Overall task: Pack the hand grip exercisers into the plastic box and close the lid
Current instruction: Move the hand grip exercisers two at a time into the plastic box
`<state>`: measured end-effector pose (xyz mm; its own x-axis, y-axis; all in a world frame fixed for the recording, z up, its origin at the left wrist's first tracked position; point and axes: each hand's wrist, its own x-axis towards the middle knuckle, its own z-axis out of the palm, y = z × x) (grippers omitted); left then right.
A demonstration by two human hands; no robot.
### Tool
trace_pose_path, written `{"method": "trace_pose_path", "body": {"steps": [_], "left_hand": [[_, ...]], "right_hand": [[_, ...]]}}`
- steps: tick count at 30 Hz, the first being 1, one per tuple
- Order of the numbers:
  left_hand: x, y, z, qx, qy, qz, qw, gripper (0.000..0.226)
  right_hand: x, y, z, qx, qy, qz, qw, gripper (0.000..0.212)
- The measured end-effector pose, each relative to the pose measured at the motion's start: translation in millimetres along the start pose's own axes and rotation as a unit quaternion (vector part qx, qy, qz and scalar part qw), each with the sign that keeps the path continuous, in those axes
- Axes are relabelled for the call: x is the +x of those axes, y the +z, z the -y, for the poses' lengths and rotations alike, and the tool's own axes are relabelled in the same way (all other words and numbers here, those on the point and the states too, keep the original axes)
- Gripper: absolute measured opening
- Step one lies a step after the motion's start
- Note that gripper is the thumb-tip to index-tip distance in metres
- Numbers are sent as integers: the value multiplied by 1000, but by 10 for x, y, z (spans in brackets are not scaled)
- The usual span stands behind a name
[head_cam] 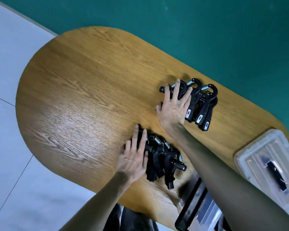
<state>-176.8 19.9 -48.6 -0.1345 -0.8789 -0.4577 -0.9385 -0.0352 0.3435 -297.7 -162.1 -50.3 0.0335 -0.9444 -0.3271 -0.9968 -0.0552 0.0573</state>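
Two heaps of black hand grip exercisers with steel springs lie on the wooden table (90,90). My right hand (172,109) rests flat, fingers spread, on the left part of the far heap (200,104); its thumb touches a handle end. My left hand (133,157) lies with fingers apart on the left side of the near heap (163,159). Neither hand has lifted anything. The clear plastic box (250,152) stands at the table's right edge with its lid on and a black handle on top.
A second clear plastic piece with a black bar (192,207) sits at the table's near edge, partly under my right forearm. The table's rounded end reaches left over a pale tiled floor (15,147). A green wall (207,30) runs behind.
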Motion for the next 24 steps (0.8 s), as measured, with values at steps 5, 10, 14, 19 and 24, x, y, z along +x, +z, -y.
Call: {"method": "trace_pose_path", "body": {"steps": [5, 10, 14, 19, 24], "left_hand": [[21, -5, -19, 3, 2, 16, 1000, 81], [2, 41, 8, -13, -1, 3, 1000, 78], [14, 34, 10, -16, 13, 7, 1000, 82], [-26, -40, 25, -2, 15, 34, 999, 82], [-101, -43, 41, -10, 13, 29, 999, 78]], "right_hand": [[54, 13, 106, 71, 37, -14, 997, 82], [87, 78, 118, 31, 41, -20, 998, 84], [81, 83, 58, 40, 19, -3, 999, 78], [-43, 61, 65, 54, -1, -24, 998, 78], [-288, -61, 81, 73, -33, -37, 996, 74]]}}
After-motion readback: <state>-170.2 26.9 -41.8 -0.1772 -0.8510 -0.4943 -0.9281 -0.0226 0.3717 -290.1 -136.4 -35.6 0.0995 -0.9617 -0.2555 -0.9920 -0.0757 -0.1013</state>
